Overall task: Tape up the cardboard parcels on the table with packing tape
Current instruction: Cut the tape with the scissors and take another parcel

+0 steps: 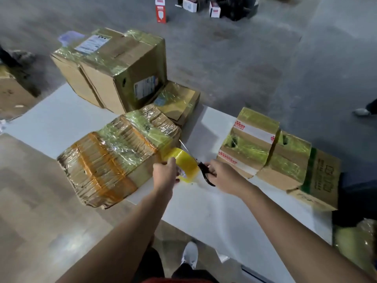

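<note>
A flat, crumpled cardboard parcel wrapped in yellowish and orange tape lies on the white table. My left hand grips a yellow roll of packing tape at the parcel's right end; a strip runs from the roll onto the parcel. My right hand holds black-handled scissors, their blades pointing up and left beside the roll.
A large taped box and a small flat parcel stand behind. Three taped boxes sit in a row on the right. Boxes and someone's shoe are on the grey floor. My shoe shows below the table edge.
</note>
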Motion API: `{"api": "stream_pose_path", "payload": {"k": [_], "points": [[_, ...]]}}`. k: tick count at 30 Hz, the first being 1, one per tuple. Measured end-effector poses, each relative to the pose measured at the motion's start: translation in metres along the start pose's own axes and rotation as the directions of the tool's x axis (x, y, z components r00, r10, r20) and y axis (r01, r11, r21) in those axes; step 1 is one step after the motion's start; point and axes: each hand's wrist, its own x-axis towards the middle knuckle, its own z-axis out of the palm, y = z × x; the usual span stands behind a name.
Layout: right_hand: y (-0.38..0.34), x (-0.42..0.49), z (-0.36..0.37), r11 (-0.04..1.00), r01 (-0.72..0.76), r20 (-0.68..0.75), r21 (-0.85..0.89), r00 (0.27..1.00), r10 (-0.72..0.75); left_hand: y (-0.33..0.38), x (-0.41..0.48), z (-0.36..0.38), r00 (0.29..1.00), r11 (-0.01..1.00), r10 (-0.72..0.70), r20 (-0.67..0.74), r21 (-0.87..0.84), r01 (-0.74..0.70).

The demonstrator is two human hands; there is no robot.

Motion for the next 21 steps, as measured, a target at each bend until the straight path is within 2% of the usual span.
{"api": "stream_pose_path", "payload": {"k": [2, 6, 12, 16, 21], "points": [[-0.016, 0.012, -0.015, 0.998, 0.045, 0.005, -0.040, 0.999, -0.045, 0.005, 0.009, 0.001, 0.994, 0.989, -0.104, 0.033, -0.104, 0.107], [-0.033, 0.033, -0.042, 0.993, 0.060, 0.095, -0.097, 0.994, -0.051, 0.008, 0.018, 0.001, 0.986, 0.977, -0.143, 0.090, -0.148, 0.155], [-0.047, 0.037, -0.067, 0.996, 0.016, 0.206, -0.087, 0.979, 0.002, 0.004, 0.022, -0.026, 0.966, 0.984, -0.151, 0.212, -0.063, 0.167], [-0.046, 0.035, -0.078, 0.976, 0.044, 0.285, -0.213, 0.958, 0.019, 0.003, 0.020, -0.046, 0.941, 0.987, -0.156, 0.301, 0.000, 0.164], [-0.042, 0.036, -0.083, 0.960, 0.035, 0.342, -0.277, 0.937, 0.065, 0.001, 0.025, -0.064, 0.925, 0.984, -0.164, 0.343, 0.116, 0.131]]}}
